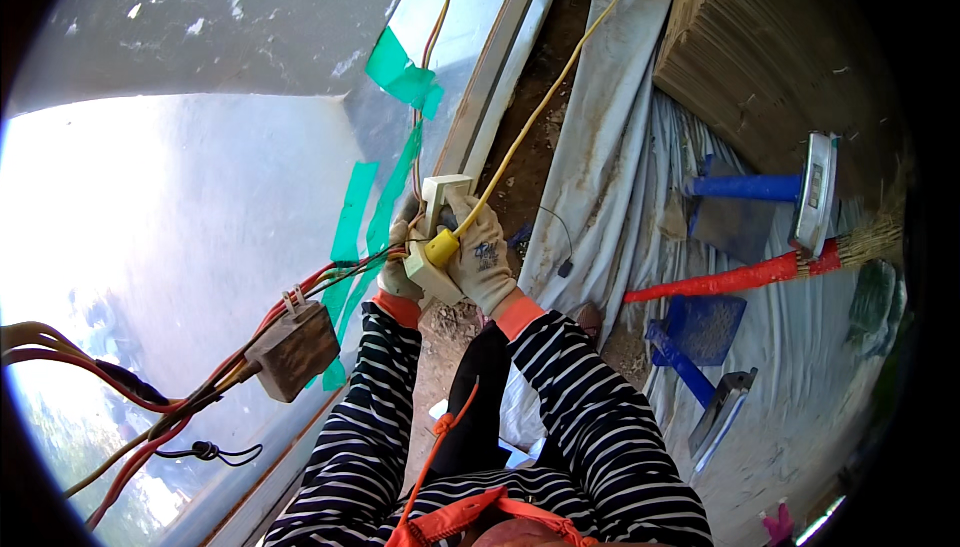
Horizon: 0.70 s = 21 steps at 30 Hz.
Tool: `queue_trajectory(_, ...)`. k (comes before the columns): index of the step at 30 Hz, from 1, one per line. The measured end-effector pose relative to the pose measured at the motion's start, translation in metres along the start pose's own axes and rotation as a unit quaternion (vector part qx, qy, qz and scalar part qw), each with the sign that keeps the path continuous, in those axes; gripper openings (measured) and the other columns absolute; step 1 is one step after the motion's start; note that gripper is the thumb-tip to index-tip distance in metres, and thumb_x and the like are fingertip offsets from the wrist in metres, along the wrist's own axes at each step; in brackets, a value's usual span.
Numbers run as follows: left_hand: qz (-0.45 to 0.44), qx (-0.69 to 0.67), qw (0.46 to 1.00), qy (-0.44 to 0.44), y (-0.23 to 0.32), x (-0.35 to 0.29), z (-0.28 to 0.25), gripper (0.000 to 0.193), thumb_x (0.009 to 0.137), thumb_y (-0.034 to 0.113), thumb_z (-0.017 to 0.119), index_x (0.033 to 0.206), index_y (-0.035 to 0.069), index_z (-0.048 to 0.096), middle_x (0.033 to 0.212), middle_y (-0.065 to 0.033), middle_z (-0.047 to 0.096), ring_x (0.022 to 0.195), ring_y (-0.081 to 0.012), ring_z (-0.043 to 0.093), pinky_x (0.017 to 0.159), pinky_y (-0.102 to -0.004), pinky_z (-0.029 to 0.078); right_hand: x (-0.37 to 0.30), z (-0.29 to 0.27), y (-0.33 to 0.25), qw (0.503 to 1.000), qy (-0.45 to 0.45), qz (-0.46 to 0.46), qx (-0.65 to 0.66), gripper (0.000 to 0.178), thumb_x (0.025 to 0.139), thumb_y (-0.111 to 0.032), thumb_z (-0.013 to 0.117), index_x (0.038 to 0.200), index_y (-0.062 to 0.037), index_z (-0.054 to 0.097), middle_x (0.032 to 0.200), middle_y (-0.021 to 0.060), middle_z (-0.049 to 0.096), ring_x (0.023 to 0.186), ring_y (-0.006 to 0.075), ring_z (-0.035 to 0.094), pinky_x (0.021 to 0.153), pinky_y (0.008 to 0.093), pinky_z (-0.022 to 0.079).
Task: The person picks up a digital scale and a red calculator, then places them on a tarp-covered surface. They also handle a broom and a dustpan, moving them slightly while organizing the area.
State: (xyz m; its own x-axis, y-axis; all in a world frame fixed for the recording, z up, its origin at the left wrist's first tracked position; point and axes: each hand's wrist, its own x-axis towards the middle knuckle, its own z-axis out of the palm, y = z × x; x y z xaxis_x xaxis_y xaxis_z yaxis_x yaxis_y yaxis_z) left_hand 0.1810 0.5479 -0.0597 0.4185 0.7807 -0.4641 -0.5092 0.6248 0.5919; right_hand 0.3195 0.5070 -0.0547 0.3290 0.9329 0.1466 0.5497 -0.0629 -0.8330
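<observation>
Both my hands wear pale work gloves with orange cuffs. They are together in front of me at a cream power strip (433, 281), which is held tilted. My left hand (400, 269) is closed around its left side, fingers partly hidden behind it. My right hand (482, 255) grips the strip from the right, close beside a yellow plug (441, 246). The plug sits against the strip's face; its prongs are out of sight. From it a yellow cord (545, 97) runs up and right. Red and brown wires (335, 272) reach the strip from the left.
A dusty box (293, 349) hangs among the wires at left. Green tape (398, 72) sticks to the pale panel (230, 187). Rightward lie white sheeting (600, 177), stacked cardboard (770, 77), two blue scales (745, 187) and a red-handled broom (730, 279).
</observation>
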Motion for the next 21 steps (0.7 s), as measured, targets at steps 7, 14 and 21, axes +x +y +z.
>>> queue_trajectory(7,-0.044,0.021,0.999,0.0,0.007,0.021,0.004,0.07,0.088,0.043,0.059,0.142,0.008,0.033,0.136,-0.0129,0.046,0.116,-0.0252,0.053,0.099,-0.0396,0.044,0.005,0.007,0.001,0.999,0.023,0.003,0.045,0.06,0.078,-0.019,0.066,0.133,-0.0048,0.045,0.117,0.0213,0.052,0.104,0.0384,0.053,0.09,0.0429,0.044)
queue_trajectory(14,-0.071,0.035,0.997,0.005,-0.011,0.053,-0.021,0.068,0.088,0.042,0.058,0.141,0.007,0.034,0.136,-0.0128,0.045,0.117,-0.0253,0.052,0.1,-0.0399,0.044,-0.022,0.012,0.013,0.997,0.006,0.061,0.04,0.062,0.076,-0.017,0.058,0.133,-0.0028,0.042,0.127,0.0197,0.048,0.114,0.0354,0.05,0.099,0.0417,0.04)
queue_trajectory(21,-0.097,0.136,0.986,0.023,-0.031,0.06,-0.023,0.067,0.088,0.042,0.057,0.141,0.007,0.035,0.137,-0.0128,0.045,0.117,-0.0254,0.052,0.101,-0.0402,0.043,-0.077,-0.028,0.026,0.99,-0.022,0.141,-0.015,0.074,0.079,-0.025,0.06,0.14,0.0011,0.03,0.123,0.0224,0.048,0.111,0.0383,0.048,0.095,0.0447,0.039)
